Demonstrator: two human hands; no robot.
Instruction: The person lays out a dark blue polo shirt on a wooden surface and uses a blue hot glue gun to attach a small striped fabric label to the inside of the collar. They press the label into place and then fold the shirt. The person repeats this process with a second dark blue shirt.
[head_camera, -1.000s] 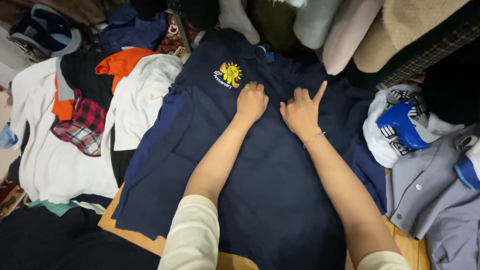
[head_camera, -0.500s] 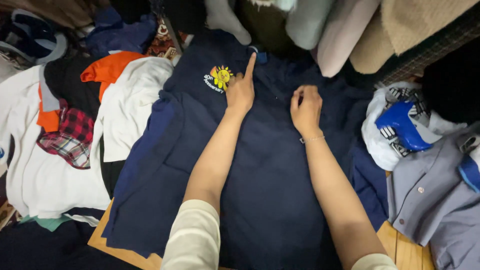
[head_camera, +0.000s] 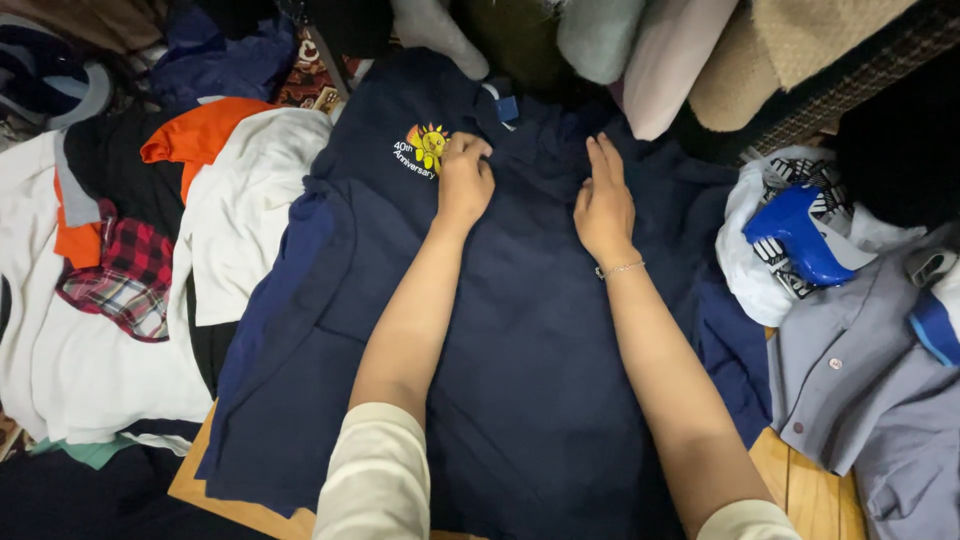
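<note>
The worktop's near edge is showing only in slivers, the navy shirt covering most of it. The shirt is lying flat under both forearms. At its chest, the left hand is curling closed beside the sun emblem, pinching fabric; the right hand is pressing open and flat. A white shirt is crowding the left edge, a grey shirt the right.
</note>
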